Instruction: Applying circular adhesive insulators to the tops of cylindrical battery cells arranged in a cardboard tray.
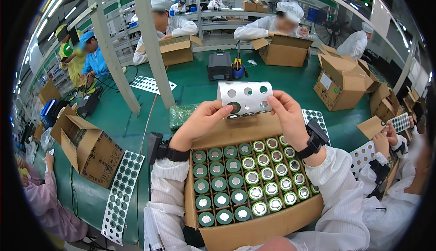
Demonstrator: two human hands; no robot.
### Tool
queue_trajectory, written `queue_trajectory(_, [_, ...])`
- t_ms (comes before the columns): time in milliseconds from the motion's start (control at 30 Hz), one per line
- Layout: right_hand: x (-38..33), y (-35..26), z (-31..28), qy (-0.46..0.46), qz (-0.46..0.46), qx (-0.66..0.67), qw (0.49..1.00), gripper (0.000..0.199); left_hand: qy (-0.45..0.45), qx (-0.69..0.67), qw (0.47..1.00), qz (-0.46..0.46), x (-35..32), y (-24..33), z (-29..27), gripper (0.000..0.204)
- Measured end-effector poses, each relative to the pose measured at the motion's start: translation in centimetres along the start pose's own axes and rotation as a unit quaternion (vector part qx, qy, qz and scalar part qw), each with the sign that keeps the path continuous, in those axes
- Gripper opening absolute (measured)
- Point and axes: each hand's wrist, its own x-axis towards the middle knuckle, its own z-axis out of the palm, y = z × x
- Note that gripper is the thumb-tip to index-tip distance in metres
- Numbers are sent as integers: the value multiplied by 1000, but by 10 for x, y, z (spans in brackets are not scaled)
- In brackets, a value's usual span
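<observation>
Head view: both hands [204,120] [289,117], raised over the carton [263,230], pinch a curled white sheet [255,97].

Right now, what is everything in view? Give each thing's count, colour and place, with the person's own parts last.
curled sheet: one, white with round holes, between the hands
open carton: one, brown, below the hands
dark-green-topped cells: about sixteen visible, carton's left side
bright-green-rimmed cells: about twenty visible, carton's right side
flat sheets: several, white with round spots, on the table
other cartons: several, brown, around the table
green bundle: one, beyond the left wrist
box-shaped unit: one, black, table's far side
tool stand: one, blue and yellow, beside the unit
posts: two, pale, upper left
fan: one, dark, upper right
table: one, green, beneath
co-workers: several, white, blue, pink, yellow clothing, around
wrist devices: two, black
sleeves: two, white
left hand, right hand: bare, pinching the curled sheet
</observation>
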Motion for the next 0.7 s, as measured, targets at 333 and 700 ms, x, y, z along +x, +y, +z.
queue_trajectory(333, [18, -25, 31, -85, -387, -403, 825, 14, 73, 102, 991, 45, -4, -2, 12, 31])
queue_trajectory(700, [14, -23, 34, -104, -447, -477, 749, 12, 77, 239, 967, 52, -11, 16, 21, 34])
